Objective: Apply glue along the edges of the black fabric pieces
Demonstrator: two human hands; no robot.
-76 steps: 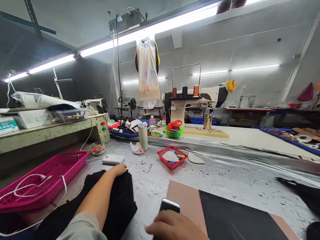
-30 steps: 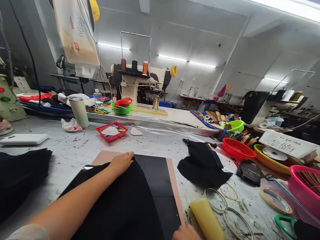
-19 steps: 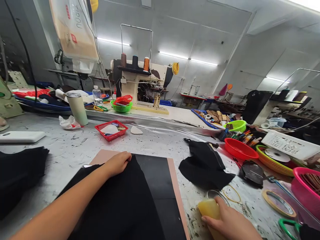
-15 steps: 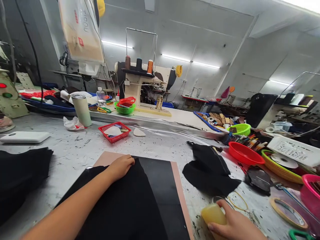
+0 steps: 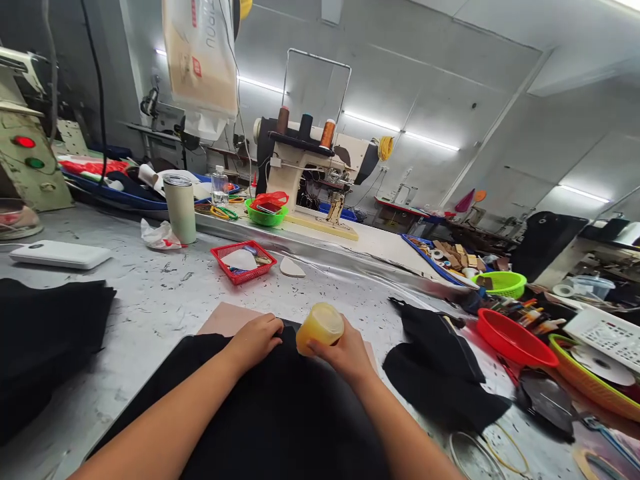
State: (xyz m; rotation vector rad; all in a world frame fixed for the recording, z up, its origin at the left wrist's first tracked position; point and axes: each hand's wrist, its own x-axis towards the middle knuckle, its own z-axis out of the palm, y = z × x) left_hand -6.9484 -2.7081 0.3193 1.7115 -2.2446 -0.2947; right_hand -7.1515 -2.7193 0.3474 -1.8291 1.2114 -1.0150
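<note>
My right hand (image 5: 345,350) is wrapped round a yellowish container (image 5: 321,328), tilted over the far edge of the black fabric (image 5: 280,420). Just left of it, my left hand (image 5: 257,340) rests on that fabric with its fingers curled together at the edge; whether they pinch the cloth is too small to tell. Under the fabric lies a pinkish board (image 5: 230,319) with a dark sheet on it. More black fabric pieces lie to the right (image 5: 440,370) and to the left (image 5: 45,333).
A red basket (image 5: 243,262), a white shaped piece (image 5: 292,267) and a pale tumbler (image 5: 181,210) stand beyond the board. A sewing machine (image 5: 320,160) is behind. On the right are a red tray (image 5: 516,337), a ring (image 5: 475,457) and a white basket (image 5: 607,333).
My right hand has brought the yellowish container from the lower right to beside my left hand. My left hand stays at the fabric's far edge. The view has shifted slightly.
</note>
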